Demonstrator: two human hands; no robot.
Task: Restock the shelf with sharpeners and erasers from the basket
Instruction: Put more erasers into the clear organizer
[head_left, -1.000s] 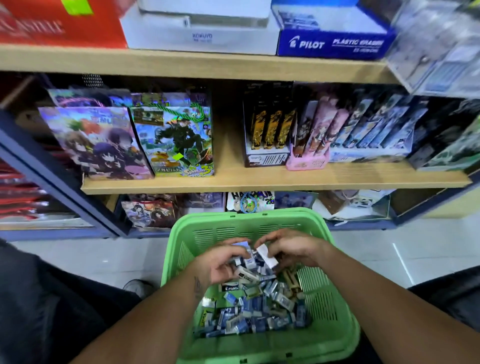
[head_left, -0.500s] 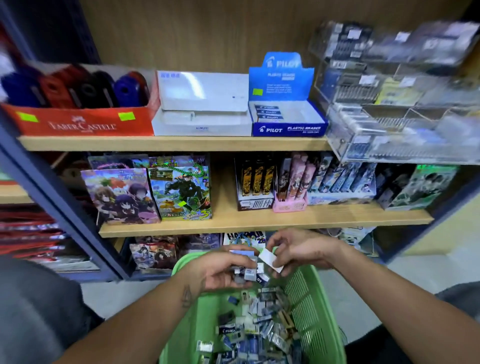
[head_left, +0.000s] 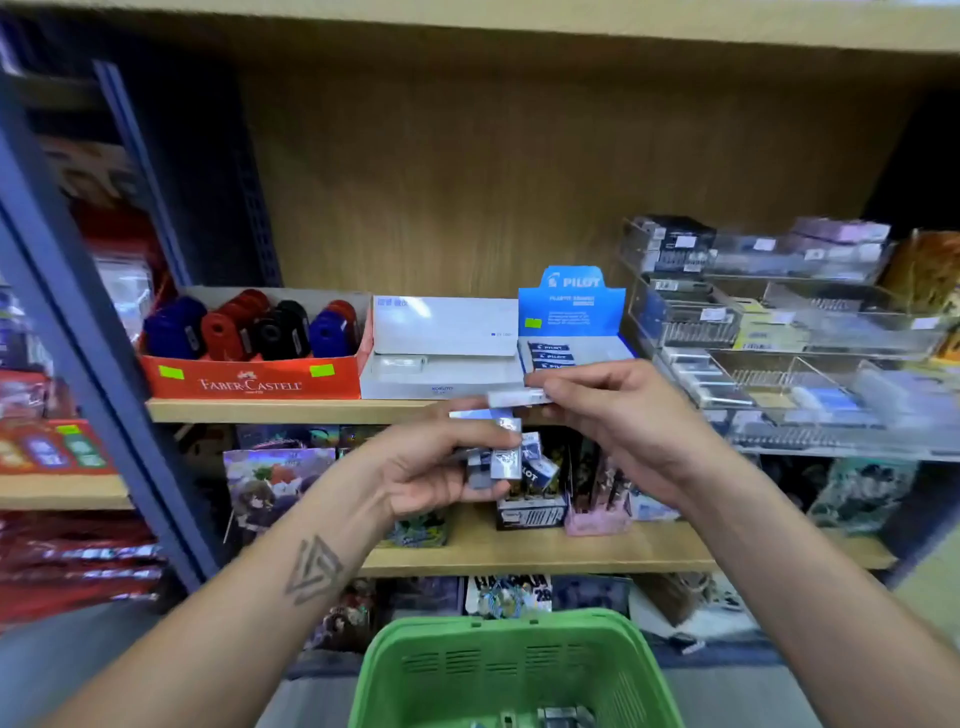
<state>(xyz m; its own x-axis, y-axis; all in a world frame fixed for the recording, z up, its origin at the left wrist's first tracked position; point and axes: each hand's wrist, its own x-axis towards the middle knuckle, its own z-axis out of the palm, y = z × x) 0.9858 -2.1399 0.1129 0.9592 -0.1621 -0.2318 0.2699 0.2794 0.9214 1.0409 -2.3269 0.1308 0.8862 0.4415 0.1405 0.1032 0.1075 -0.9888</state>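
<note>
My left hand (head_left: 436, 467) is raised in front of the shelf and grips a bunch of small blue-and-white erasers (head_left: 506, 457). My right hand (head_left: 618, 415) pinches a single white eraser (head_left: 514, 398) just above that bunch, close to the front of the blue Pilot eraser box (head_left: 571, 322) on the upper wooden shelf (head_left: 270, 410). The green basket (head_left: 509, 670) sits low at the bottom, with a few pieces showing inside. A red Faber-Castell box (head_left: 249, 382) holds red, blue and black sharpeners (head_left: 249, 327).
A white Kokuyo box (head_left: 441, 353) stands between the red and blue boxes. Clear acrylic tiered trays (head_left: 789, 364) with small stationery fill the right. The lower shelf (head_left: 545, 551) carries card packs and display boxes. A blue metal upright (head_left: 78, 322) stands left.
Both hands rose out of the basket to upper-shelf height, carrying the erasers. The view tilted up from the basket to the shelf.
</note>
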